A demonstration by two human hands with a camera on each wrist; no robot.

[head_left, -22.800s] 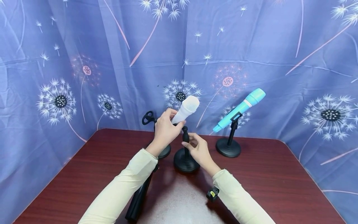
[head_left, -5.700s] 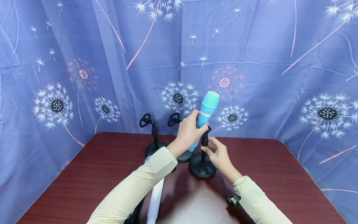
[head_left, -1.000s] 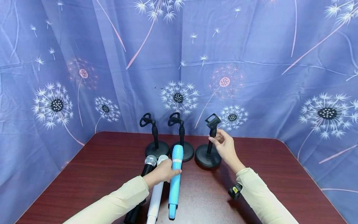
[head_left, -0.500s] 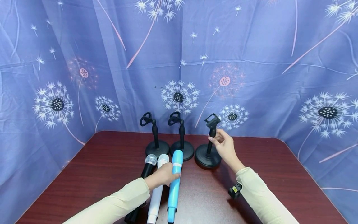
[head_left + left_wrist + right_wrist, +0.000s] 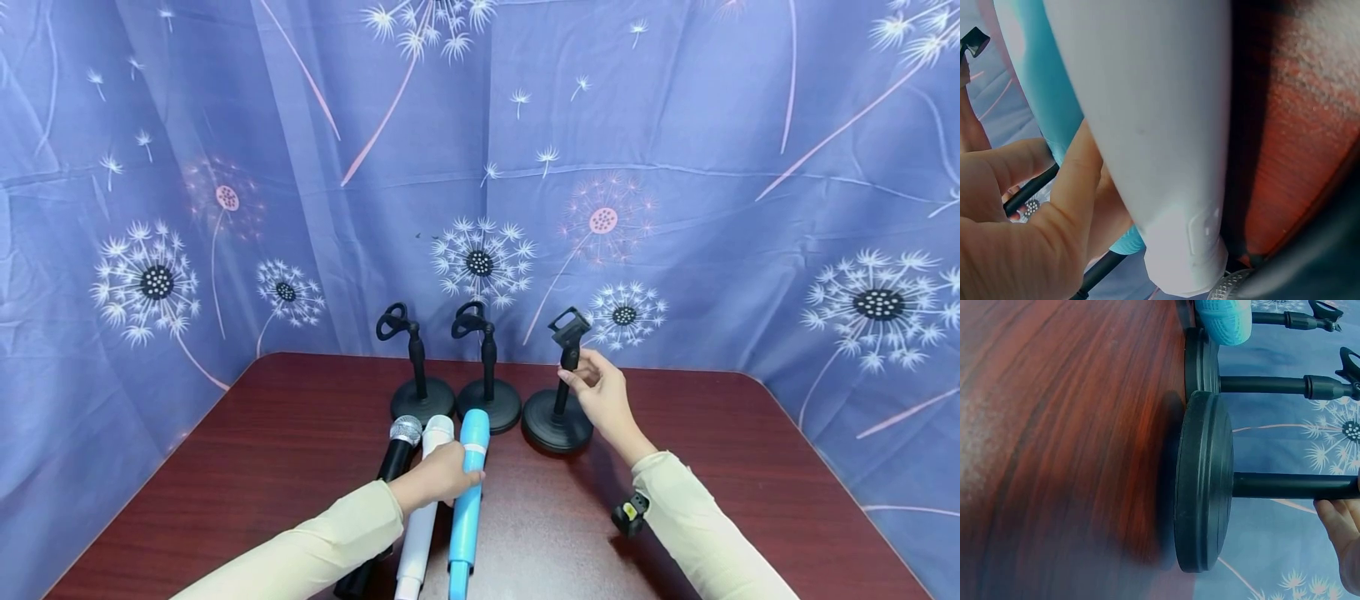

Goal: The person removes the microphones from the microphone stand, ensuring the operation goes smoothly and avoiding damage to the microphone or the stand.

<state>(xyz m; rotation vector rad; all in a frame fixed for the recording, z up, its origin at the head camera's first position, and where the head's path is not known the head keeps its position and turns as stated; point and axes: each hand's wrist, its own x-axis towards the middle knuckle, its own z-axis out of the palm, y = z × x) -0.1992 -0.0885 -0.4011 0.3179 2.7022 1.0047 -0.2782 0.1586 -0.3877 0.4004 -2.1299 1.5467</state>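
Observation:
My left hand (image 5: 441, 473) grips a light blue microphone (image 5: 467, 521), thumb on its near side and fingers around the body. Left of it lie a white microphone (image 5: 418, 537) and a black microphone with a silver grille (image 5: 395, 457), roughly side by side. In the left wrist view the white microphone (image 5: 1154, 125) fills the middle, partly hiding the fingers. My right hand (image 5: 606, 398) pinches the upright of the rightmost black microphone stand (image 5: 557, 427), just below its vacant clip. In the right wrist view that stand's round base (image 5: 1205, 487) shows edge-on.
Two more black stands, one at left (image 5: 422, 402) and one in the middle (image 5: 489, 404), stand behind the microphones with vacant clips. A blue dandelion-print curtain (image 5: 675, 100) hangs behind the dark red table (image 5: 712, 467).
The white microphone has left the middle stand and the blue one the right stand; both are now beside the black one. Over the last second, the blue microphone has shifted slightly towards me.

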